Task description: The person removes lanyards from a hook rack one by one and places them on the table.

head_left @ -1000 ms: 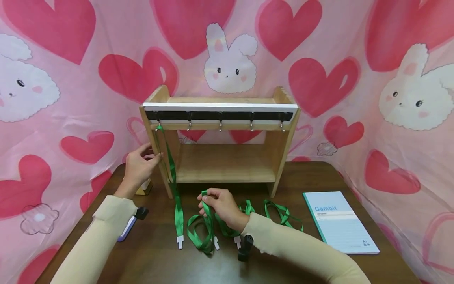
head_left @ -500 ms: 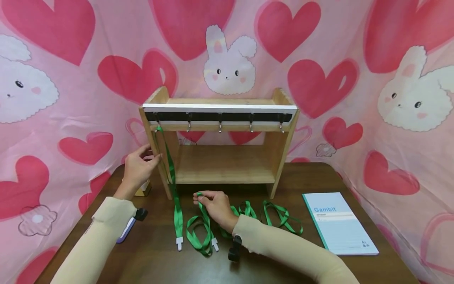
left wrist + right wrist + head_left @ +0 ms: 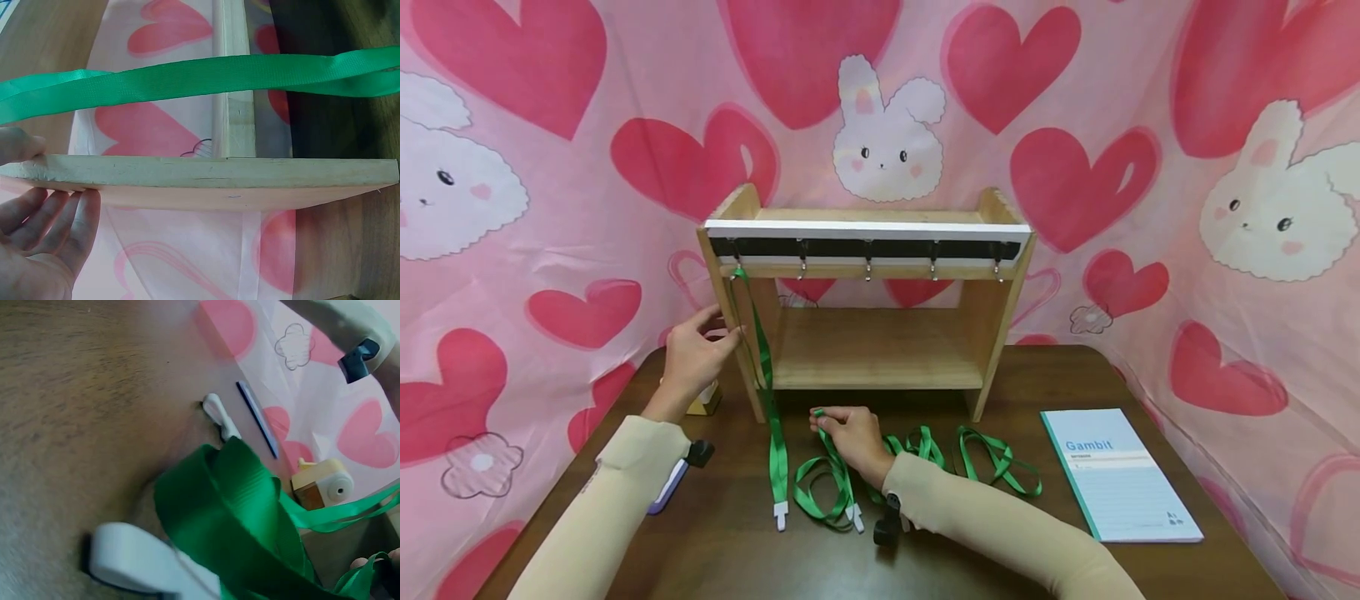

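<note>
My left hand grips the left side panel of a small wooden shelf, thumb on one face and fingers on the other. A green lanyard hangs from the leftmost hook, its white clip low at the table. My right hand pinches the upper end of a second green lanyard. The rest of that strap lies loosely coiled on the table, with its white clip beside it. Two more green lanyards lie to the right, one partly hidden behind my right forearm.
The shelf carries a row of several metal hooks along its front rail. At the right lies a notebook. A small yellow-and-white object and a blue-edged flat item sit at the left, partly covered by my left arm.
My right hand has shifted slightly left with the lanyard's end, then nearly stopped. The coil has loosened a little. My left hand stays on the panel.
</note>
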`<state>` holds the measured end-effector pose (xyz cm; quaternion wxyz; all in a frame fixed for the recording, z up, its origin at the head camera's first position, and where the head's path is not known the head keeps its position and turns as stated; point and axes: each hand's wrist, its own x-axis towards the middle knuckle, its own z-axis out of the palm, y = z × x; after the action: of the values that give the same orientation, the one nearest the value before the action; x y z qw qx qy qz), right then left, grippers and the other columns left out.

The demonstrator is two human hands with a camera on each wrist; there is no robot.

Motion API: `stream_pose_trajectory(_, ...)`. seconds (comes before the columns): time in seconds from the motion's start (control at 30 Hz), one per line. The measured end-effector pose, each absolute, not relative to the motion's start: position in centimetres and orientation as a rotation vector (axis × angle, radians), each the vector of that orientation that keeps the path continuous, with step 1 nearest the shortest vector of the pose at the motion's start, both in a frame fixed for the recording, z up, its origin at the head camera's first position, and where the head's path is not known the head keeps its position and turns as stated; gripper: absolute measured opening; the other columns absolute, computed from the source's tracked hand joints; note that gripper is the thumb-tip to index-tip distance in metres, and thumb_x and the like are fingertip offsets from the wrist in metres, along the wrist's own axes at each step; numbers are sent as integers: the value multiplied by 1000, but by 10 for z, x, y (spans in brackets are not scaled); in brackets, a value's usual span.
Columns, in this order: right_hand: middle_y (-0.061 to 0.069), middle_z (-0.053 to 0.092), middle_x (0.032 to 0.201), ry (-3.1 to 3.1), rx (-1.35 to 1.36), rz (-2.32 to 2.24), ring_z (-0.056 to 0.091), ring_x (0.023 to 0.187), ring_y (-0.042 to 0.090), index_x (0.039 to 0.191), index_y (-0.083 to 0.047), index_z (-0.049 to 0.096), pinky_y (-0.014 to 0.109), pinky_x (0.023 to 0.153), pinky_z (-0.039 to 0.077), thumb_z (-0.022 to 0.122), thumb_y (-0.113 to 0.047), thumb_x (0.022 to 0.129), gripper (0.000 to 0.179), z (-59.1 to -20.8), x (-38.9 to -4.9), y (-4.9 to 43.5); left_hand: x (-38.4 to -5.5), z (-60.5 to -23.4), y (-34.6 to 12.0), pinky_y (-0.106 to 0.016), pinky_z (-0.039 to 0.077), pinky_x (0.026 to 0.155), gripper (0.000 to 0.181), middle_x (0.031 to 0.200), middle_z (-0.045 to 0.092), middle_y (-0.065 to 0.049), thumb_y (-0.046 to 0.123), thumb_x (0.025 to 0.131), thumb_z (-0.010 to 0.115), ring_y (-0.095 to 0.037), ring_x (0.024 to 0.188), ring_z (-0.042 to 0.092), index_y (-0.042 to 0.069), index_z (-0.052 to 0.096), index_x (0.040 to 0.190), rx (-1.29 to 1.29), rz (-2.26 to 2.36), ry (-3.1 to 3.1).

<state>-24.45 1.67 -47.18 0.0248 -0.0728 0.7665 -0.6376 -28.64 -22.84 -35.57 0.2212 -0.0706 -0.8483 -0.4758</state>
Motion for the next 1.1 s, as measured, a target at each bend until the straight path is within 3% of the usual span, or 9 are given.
stream_pose_trajectory(0.33,3,81,99,2370,-239,-1936,78,88,12,112,-6,78,19,76,60,70,-11,94,21,-482,-244,15,-289,-355,-227,-6,54,72,56,125,70,-21,35,93,73,-38,108,70,7,59,140,-189,-1323,-2357)
stream_pose_trajectory(0.43,4,81,100,2373,-256,-1912,77,88,11,113,-5,78,20,77,61,69,-11,95,21,-485,-244,15,-291,-355,-227,-6,53,72,56,123,71,-21,33,92,74,-29,102,72,6,60,139,-191,-1319,-2341)
stream_pose_trajectory(0.53,5,80,101,2377,-266,-1915,77,88,11,113,-4,78,20,78,61,68,-10,95,21,-487,-245,16,-292,-354,-227,-6,53,72,55,121,71,-21,31,92,75,-8,94,71,5,61,139,-201,-1316,-2325)
stream_pose_trajectory(0.73,7,81,98,2385,-212,-1911,78,86,13,111,-3,78,19,75,60,68,-7,95,20,-494,-244,18,-290,-357,-229,-7,54,73,57,122,71,-20,34,92,74,-18,98,73,7,60,140,-194,-1323,-2345)
stream_pose_trajectory(0.9,4,81,97,2446,-220,-1842,77,88,10,110,-6,79,17,76,58,70,-10,94,19,-497,-242,18,-290,-360,-230,-6,53,72,55,121,71,-21,31,92,74,1,90,67,6,60,139,-188,-1313,-2347)
stream_pose_trajectory(1.1,-3,80,104,2586,-294,-1680,74,94,5,117,-16,78,19,76,57,71,-16,94,24,-493,-238,20,-291,-360,-229,-4,52,71,53,119,72,-20,31,92,74,-7,93,69,5,61,138,-195,-1290,-2334)
